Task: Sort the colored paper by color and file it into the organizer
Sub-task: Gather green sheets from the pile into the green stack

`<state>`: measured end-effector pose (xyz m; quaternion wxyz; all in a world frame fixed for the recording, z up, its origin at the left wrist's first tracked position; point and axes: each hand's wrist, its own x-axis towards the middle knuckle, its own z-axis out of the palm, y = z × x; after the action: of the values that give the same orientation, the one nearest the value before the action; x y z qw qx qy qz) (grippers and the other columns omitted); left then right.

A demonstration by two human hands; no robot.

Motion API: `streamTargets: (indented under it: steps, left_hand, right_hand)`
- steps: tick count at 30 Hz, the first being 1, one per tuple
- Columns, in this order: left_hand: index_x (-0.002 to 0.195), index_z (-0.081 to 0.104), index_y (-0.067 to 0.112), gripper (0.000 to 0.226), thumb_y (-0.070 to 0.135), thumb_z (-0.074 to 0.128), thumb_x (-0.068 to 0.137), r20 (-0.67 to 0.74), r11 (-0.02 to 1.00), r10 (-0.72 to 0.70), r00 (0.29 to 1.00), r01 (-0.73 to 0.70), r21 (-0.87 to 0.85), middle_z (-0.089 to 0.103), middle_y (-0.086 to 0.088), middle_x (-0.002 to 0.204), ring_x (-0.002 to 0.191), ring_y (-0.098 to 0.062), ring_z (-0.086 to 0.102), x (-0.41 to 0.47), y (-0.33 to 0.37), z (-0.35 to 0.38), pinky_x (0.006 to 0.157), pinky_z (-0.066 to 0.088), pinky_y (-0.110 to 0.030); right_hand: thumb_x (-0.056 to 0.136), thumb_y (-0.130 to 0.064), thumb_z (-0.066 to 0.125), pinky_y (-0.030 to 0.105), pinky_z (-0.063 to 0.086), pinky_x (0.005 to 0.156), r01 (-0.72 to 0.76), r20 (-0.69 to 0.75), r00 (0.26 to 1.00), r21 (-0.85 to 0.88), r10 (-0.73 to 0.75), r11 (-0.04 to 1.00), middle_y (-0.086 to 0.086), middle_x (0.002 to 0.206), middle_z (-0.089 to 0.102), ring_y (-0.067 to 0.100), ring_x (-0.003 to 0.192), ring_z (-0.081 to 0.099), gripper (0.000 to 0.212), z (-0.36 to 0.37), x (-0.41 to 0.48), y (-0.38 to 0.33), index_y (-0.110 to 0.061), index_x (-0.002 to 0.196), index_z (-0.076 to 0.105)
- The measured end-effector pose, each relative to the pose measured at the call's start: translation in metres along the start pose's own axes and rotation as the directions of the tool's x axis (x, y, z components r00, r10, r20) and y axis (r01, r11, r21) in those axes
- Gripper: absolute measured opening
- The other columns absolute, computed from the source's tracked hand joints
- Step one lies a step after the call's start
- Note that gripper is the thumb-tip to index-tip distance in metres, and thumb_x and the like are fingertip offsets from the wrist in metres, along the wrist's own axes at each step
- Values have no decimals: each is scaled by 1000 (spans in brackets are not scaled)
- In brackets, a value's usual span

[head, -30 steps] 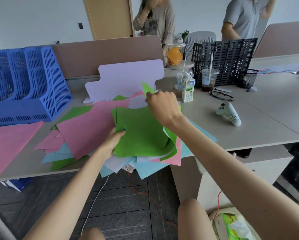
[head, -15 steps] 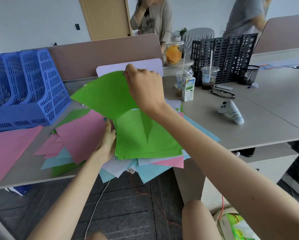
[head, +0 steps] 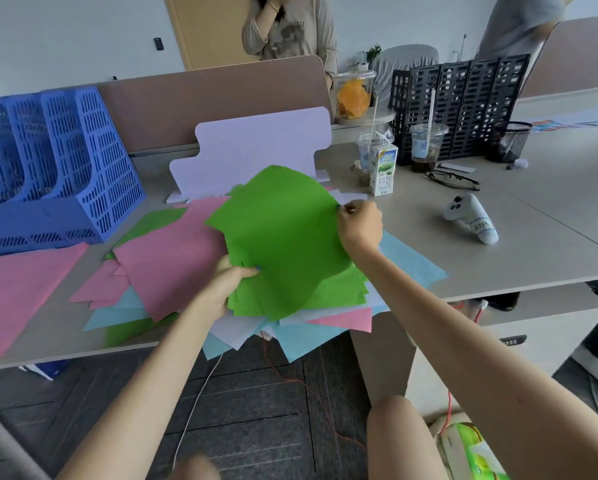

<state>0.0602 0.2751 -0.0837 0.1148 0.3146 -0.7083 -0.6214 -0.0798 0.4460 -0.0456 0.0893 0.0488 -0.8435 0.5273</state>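
Light blue sheets (head: 301,337) are seen overhanging the near edge of the desk (head: 498,265), beneath the mixed pile. The green stack (head: 290,244), on top of that pile, is gripped at its near left edge by the left hand (head: 226,285), thumb curled on top. Its right edge is pinched by the right hand (head: 359,225), fingers curled. A pink sheet (head: 166,258) is laid just left of it. The blue organizer (head: 58,168) is placed at the far left, well apart from the stack
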Motion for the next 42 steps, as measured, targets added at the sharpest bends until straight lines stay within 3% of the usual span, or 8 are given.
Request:
streamTargets:
  steps: [7, 9, 12, 19, 22, 26, 31, 42]
  left_hand:
    - [130, 49, 17, 45, 33, 60, 90, -63, 996, -55, 997, 51, -71, 55, -3, 124, 106, -20, 57, -9, 16, 6, 80, 49, -27]
    - [117, 55, 14, 29, 18, 62, 90, -43, 999, -46, 998, 45, -18, 63, -3, 112, 90, -17, 60, -7, 19, 7, 64, 52, -21]
    - [126, 51, 6, 38, -3, 55, 90, -85, 997, 21, 996, -14, 82, 54, 2, 129, 112, -22, 53, -3, 13, 8, 93, 42, -30]
    - [125, 51, 6, 32, -1, 50, 94, -217, 979, 198, 956, -182, 91, 56, -4, 126, 115, -20, 51, -8, 8, -4, 88, 34, -27]
    - [128, 51, 10, 35, 2, 51, 94, -207, 960, 277, 938, -280, 12, 57, 1, 127, 115, -15, 51, -11, 18, -13, 94, 35, -28]
    - [126, 53, 15, 34, 2, 52, 94, -152, 912, 397, 905, -408, -46, 59, 7, 122, 112, -9, 53, -19, 36, -19, 89, 39, -21]
    - [116, 55, 22, 29, 4, 55, 93, -170, 856, 489, 856, -508, -96, 61, 16, 109, 93, 12, 56, -27, 51, -24, 71, 41, 1]
    - [91, 49, 19, 9, 12, 49, 97, -229, 780, 590, 775, -619, -86, 48, 5, 89, 76, 0, 44, -27, 63, -25, 73, 34, -16]
  right_hand:
    - [89, -14, 50, 33, 45, 74, -45, 44, 998, -92, 49, 995, 17, 96, 68, 35, 93, 61, 23, 6, -11, 31, -2, 94, 69]
    - [86, -12, 51, 32, 43, 66, -43, 84, 995, -119, 53, 992, 15, 80, 64, 36, 82, 59, 19, 7, -14, 34, -2, 83, 67]
    - [75, -9, 52, 28, 33, 51, -17, 130, 991, -168, 39, 986, 6, 56, 45, 32, 62, 42, 15, 8, -18, 36, -10, 61, 51]
    - [85, -21, 58, 33, 44, 66, -56, 126, 991, 2, 56, 998, 11, 77, 62, 33, 78, 55, 17, 7, -11, 38, -5, 84, 61]
    - [87, -31, 66, 33, 49, 88, -227, 360, 928, 334, 98, 915, 9, 108, 65, 21, 96, 60, 45, 7, -6, 26, -4, 121, 55]
    - [83, -16, 70, 35, 59, 68, -470, 672, 740, 492, 24, 733, 11, 92, 74, 24, 75, 71, 32, -4, -6, 14, -2, 111, 65]
    - [80, -1, 69, 33, 60, 70, -399, 664, 739, 566, -112, 721, 5, 82, 75, 19, 70, 71, 16, -5, -3, 4, -7, 94, 70]
    - [80, 2, 69, 32, 57, 79, -183, 572, 769, 624, -284, 760, 4, 92, 73, 18, 82, 70, 20, -23, -12, -17, -9, 97, 70]
